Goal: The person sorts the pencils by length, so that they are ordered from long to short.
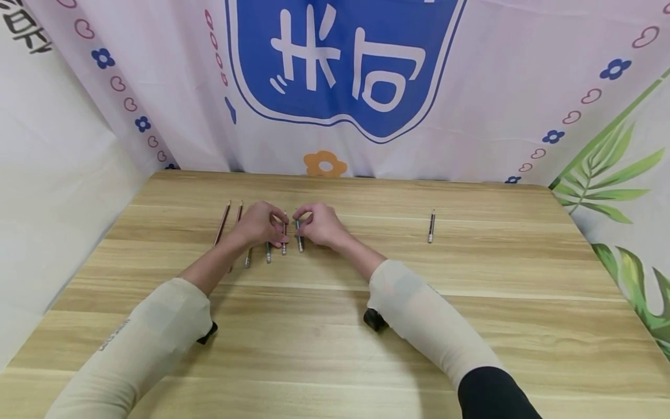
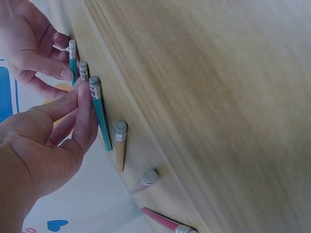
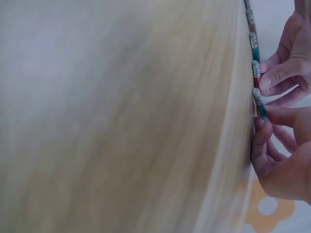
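In the head view, my left hand [image 1: 262,226] pinches a short red pencil [image 1: 284,247] with a white eraser end facing me. Close on its right, my right hand [image 1: 320,226] pinches a green pencil [image 1: 300,243] between thumb and fingers. Both pencils lie at the tabletop, side by side with a small gap. The right wrist view shows the green pencil [image 3: 258,98] beside the red pencil [image 3: 257,75]. Left of these, partly behind my left hand and forearm, lie another green pencil [image 1: 268,254], a yellowish pencil [image 2: 120,143] and two reddish pencils [image 1: 222,225].
A single dark pencil [image 1: 431,227] lies apart on the right of the wooden table [image 1: 324,343]. A printed cloth [image 1: 487,105] hangs along the table's far edge. A leaf-patterned cloth [image 1: 623,169] hangs at the right, a white one [image 1: 63,157] at the left.
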Tool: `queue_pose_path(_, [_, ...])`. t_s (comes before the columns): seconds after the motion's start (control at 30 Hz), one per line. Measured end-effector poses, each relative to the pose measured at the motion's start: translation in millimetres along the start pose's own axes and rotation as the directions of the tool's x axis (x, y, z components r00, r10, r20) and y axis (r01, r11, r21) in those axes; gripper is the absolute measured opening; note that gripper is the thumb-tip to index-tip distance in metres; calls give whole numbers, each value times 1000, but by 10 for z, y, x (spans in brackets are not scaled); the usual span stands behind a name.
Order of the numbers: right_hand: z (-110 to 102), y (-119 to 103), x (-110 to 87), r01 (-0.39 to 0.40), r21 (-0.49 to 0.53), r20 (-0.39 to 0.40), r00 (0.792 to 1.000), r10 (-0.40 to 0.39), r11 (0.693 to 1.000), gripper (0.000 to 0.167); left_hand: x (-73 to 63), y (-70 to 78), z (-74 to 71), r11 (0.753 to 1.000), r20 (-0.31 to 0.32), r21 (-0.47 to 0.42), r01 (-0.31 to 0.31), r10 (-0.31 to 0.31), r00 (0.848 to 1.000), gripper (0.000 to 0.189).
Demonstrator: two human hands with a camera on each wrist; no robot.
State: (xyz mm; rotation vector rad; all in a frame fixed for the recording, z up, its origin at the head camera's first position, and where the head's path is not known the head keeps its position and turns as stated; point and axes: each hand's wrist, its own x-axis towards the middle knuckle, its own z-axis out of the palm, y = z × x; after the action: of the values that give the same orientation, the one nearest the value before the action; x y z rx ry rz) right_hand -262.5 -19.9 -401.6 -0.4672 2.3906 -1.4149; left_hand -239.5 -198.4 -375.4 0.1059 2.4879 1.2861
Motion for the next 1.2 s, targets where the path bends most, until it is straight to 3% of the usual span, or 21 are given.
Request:
queue_pose_path(0.73, [50,-42,7,24,-152,-47,998,-32,988,27,19,-21,-3,1000,-7,15,11,-11,1000,44])
queue_pose_path(1.2, [51,-49,3,21,-162,-48,998,-30,987,27,29,-11,-5,999,-1,30,26,-26,1000,45])
